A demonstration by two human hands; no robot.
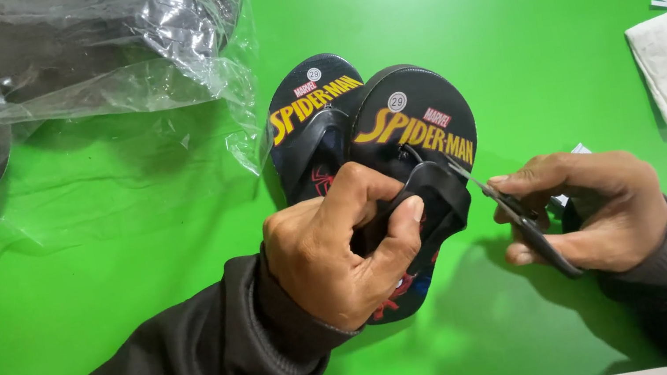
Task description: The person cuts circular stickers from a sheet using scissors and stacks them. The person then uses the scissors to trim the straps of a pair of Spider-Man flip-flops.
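Flip-flop pair (382,131) | lay mid green surface (142,271), I judged it light, soft foam | left hand (335,254) clamped on its straps, best hold | right hand (596,208) closed round scissors (516,212) at strap.

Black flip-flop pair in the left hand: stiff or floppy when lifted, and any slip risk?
The flip-flop pair looks thin and foam-like, so probably light and somewhat bendy. The left hand grips it by the straps, which appear soft and would likely flex. The flat soles seem matte, so slipping looks unlikely. The right hand holds scissors at the strap.
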